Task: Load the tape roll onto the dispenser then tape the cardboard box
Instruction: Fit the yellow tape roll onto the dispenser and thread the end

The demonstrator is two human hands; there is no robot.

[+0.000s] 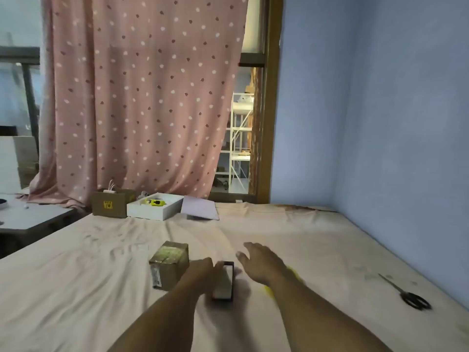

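On the bed, the left hand grips a small dark box-like object, blurred; the right hand hovers spread and empty. The taped cardboard box sits just left. At the far edge, a white tray holds a yellow tool, beside an open brown carton.

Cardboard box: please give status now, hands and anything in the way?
Left hand on red tape dispenser, grip unclear. Right hand open, empty. Cardboard box untouched, nothing blocking it.
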